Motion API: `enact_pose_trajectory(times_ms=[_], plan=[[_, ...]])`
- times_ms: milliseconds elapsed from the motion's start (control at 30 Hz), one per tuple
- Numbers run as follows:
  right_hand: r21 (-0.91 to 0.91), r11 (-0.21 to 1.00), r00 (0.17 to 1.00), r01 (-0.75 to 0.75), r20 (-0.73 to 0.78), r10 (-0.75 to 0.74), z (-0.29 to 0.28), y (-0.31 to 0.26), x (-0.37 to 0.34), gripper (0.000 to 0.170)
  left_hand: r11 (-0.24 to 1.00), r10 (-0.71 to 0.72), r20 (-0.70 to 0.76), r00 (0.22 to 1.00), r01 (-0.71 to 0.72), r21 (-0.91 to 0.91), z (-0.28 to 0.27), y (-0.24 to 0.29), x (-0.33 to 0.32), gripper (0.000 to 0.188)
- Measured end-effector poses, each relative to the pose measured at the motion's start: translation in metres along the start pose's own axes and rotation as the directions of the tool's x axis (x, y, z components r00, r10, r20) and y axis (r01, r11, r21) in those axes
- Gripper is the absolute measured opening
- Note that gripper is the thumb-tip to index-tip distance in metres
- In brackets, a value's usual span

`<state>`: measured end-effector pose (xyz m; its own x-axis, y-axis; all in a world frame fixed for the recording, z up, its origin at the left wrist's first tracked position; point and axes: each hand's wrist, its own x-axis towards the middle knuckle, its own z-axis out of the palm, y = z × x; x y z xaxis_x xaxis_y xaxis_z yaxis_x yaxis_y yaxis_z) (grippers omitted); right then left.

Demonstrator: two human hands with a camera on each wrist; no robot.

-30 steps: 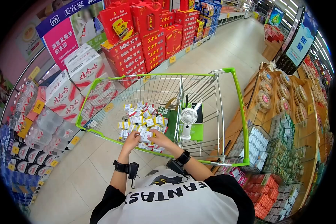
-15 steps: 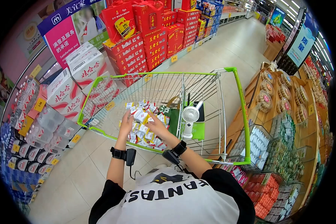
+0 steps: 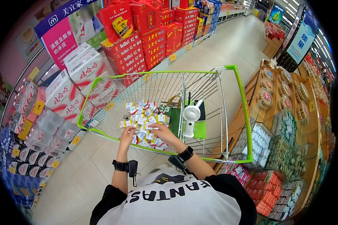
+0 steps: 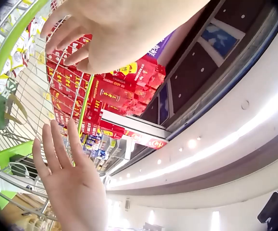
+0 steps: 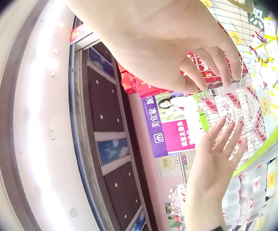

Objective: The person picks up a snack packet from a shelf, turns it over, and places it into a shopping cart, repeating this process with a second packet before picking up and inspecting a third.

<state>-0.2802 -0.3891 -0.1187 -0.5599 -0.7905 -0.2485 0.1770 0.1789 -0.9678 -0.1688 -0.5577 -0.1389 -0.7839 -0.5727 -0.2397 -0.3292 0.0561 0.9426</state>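
Many small white-and-yellow wrapped packets (image 3: 142, 119) lie in a pile in the shopping cart (image 3: 129, 75). At the pile's near left edge is the left hand (image 3: 127, 135), fingers relaxed and holding nothing. The right hand (image 3: 163, 133) hovers over the near right part of the pile, its fingers loosely bent, with nothing in its grasp. A gap separates the two hands. In the left wrist view the left hand (image 4: 105, 33) is above and the right hand (image 4: 74, 183) below. The right wrist view shows the right hand (image 5: 177, 43) and the left hand (image 5: 211, 173), both empty.
A white handheld fan (image 3: 191, 114) and a green bag (image 3: 171, 119) are in the cart right of the pile. Red drink boxes (image 3: 125, 56) and white cartons (image 3: 84, 67) stand beyond and left. Wooden shelves (image 3: 251, 88) with packaged food line the right side.
The hands held a white packet between them a second ago, then spread over the pile's middle. Now they have drawn back toward the near edge, empty, and the packet is released.
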Motion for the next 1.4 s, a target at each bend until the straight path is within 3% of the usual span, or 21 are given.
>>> enact_pose_trajectory(times_ms=[367, 533, 600, 667, 800, 867, 1100, 1400], plan=[[-0.119, 0.981, 0.986, 0.155, 0.080, -0.146, 0.008, -0.012, -0.008, 0.024, 0.989, 0.105, 0.074, 0.992, -0.096, -0.115, 0.003, 0.020, -0.012, 0.018], [-0.148, 0.981, 0.988, 0.129, 0.109, -0.113, 0.010, -0.022, -0.012, 0.025, 0.978, 0.147, 0.117, 0.982, -0.126, -0.167, 0.008, 0.044, -0.021, 0.017], [-0.160, 0.975, 0.985, 0.156, 0.094, -0.142, 0.010, -0.023, -0.014, 0.025, 0.958, 0.239, 0.160, 0.958, -0.206, -0.197, 0.009, 0.050, -0.022, 0.016], [-0.038, 0.985, 0.985, 0.169, 0.036, -0.168, 0.011, -0.030, -0.019, 0.024, 0.948, 0.282, 0.210, 0.936, -0.239, -0.209, 0.010, 0.060, -0.025, 0.017], [0.012, 0.982, 0.982, 0.189, -0.008, -0.189, 0.009, -0.035, -0.023, 0.024, 0.915, 0.376, 0.341, 0.862, -0.286, -0.285, 0.012, 0.085, -0.035, 0.020], [0.171, 0.944, 0.958, 0.284, -0.006, -0.287, 0.009, -0.043, -0.028, 0.027, 0.915, 0.381, 0.368, 0.848, -0.288, -0.281, 0.012, 0.094, -0.038, 0.020], [0.394, 0.889, 0.970, 0.234, -0.029, -0.242, 0.006, -0.057, -0.046, 0.032, 0.898, 0.430, 0.446, 0.785, -0.320, -0.302, 0.019, 0.106, -0.044, 0.022], [0.427, 0.848, 0.949, 0.316, -0.135, -0.285, 0.007, -0.043, -0.055, 0.035, 0.892, 0.447, 0.602, 0.661, -0.281, -0.355, 0.023, 0.106, -0.033, 0.027]])
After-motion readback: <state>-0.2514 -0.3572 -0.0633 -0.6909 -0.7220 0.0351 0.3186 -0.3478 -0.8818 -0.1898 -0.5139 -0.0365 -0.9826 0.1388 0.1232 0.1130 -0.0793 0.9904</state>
